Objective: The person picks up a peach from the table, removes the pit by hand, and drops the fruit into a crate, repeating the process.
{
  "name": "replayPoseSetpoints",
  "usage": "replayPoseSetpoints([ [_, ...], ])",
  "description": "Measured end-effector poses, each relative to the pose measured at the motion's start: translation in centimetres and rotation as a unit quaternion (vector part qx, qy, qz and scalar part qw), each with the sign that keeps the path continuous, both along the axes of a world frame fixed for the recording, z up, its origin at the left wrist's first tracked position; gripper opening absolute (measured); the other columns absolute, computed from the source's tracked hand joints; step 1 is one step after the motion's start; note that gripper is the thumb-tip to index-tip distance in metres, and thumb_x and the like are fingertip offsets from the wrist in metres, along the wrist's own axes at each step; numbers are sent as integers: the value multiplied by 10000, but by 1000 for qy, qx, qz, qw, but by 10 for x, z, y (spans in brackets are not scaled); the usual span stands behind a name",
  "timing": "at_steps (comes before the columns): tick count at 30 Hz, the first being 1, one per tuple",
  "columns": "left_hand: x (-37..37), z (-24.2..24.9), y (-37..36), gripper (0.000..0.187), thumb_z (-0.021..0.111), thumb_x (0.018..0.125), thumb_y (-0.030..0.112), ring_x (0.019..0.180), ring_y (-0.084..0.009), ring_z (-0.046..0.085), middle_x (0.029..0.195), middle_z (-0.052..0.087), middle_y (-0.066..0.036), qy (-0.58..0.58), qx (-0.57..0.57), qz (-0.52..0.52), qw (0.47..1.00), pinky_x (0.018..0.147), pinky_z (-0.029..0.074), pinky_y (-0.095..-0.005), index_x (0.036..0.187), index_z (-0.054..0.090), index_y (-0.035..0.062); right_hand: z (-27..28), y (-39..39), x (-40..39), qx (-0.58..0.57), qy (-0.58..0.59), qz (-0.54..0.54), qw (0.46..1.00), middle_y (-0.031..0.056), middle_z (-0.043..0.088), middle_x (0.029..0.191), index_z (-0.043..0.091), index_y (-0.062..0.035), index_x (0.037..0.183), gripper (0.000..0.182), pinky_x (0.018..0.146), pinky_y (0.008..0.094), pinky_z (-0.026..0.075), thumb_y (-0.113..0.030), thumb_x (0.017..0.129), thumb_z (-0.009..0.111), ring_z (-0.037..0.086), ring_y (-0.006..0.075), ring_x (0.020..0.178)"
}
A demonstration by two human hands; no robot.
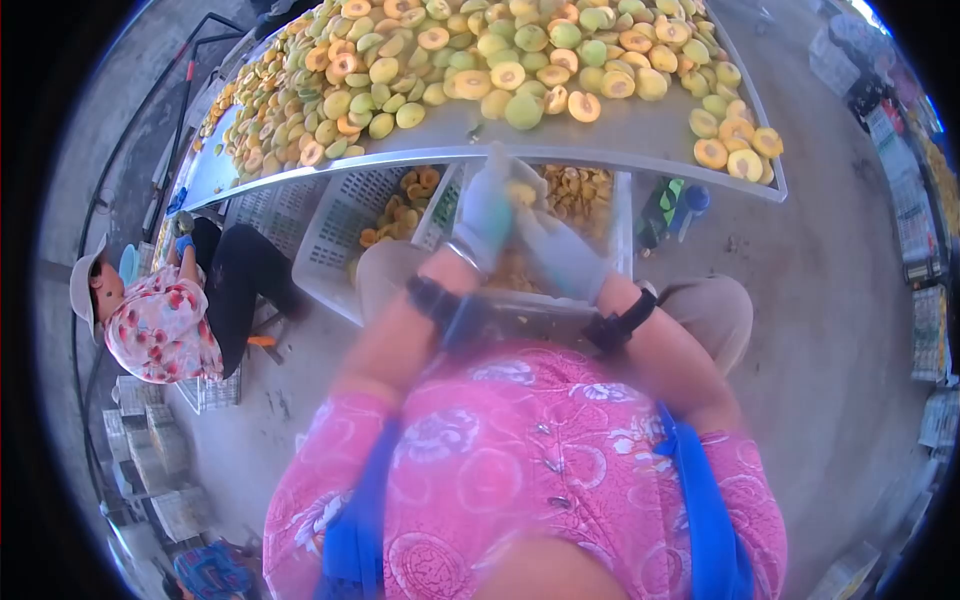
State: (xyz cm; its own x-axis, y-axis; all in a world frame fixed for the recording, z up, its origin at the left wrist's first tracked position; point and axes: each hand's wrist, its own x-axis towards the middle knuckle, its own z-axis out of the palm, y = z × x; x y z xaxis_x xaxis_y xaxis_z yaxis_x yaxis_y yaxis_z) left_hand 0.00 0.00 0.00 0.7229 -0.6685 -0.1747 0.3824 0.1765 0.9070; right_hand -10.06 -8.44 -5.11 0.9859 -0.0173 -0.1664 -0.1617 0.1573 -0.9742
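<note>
Pink patterned shirt (500,470) filled the bottom centre of the frame, nearest the camera. Across the top stretched the metal table (610,135), heaped with halved fruit (506,75), many halves cut face up. Under its front edge, at centre, a white crate (622,235) held cut fruit pieces (580,190). Before it, at upper centre, the gloved left hand (485,215) seemed curled around one yellowish fruit half (521,192), with the gloved right hand (565,258) close against it; blur hid whether that one gripped or only pushed. Apparently the step in hand was working this single half between both hands. The next move seemed to call for a firm left hold, then a release, probably over the crate.
</note>
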Motion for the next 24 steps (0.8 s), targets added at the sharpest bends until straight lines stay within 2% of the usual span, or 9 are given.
replayPoseSetpoints([
  [2,1,-6,2,644,387,974,581,661,-249,609,743,614,-131,-72,76,13,994,637,538,-353,807,603,-2,10,5,-4,42,41,-46,997,-19,429,589,446,-139,908,320,314,284,292,-443,1002,412,377,115,380],
  [6,-2,10,9,659,395,971,586,652,-235,600,702,604,-123,-21,26,-44,998,611,515,-334,743,598,2,5,-5,-11,-18,-32,5,999,-36,405,572,460,-138,887,329,318,256,268,-447,998,436,356,95,376],
  [8,-1,11,12,679,393,969,595,648,-234,593,659,589,-119,-25,-25,-104,994,603,503,-331,693,592,8,7,-6,-12,212,101,48,971,-54,370,556,473,-140,894,328,318,230,235,-454,988,471,323,72,364],
  [9,2,8,12,679,393,969,595,648,-234,593,659,589,-119,-26,-27,-102,994,603,503,-331,693,592,8,5,-8,-11,211,100,49,971,-54,370,556,473,-140,894,328,318,230,235,-454,988,471,323,72,364],
  [11,7,-3,14,737,344,960,648,668,-215,603,694,622,-133,-111,-7,-121,986,637,479,-297,655,574,18,-4,-10,-12,421,146,149,883,-54,446,612,573,-144,936,319,387,208,320,-410,1020,421,429,68,453],
  [18,1,19,23,745,324,980,607,654,-246,599,650,608,-138,-113,-87,-129,981,615,483,-329,635,602,7,7,-4,-6,553,112,257,785,-77,351,534,516,-141,958,345,276,234,204,-443,1032,366,252,64,316],
  [21,1,21,28,681,334,993,568,690,-229,608,715,623,-119,-63,-78,-73,992,622,499,-339,738,619,5,4,0,-3,589,105,278,751,-74,345,542,504,-131,998,340,279,232,222,-439,1033,363,278,58,331],
  [23,14,9,33,561,381,996,537,685,-249,596,771,624,-135,110,-115,128,979,697,525,-366,716,514,69,-1,5,-3,557,109,202,798,-72,334,551,501,-136,984,346,278,240,229,-449,1032,361,289,53,345],
  [24,53,-27,47,539,393,998,521,694,-252,606,774,622,-124,95,-183,126,970,723,541,-380,733,527,70,-1,4,-3,557,105,202,799,-72,334,551,501,-136,984,346,278,240,229,-449,1032,361,289,53,345],
])
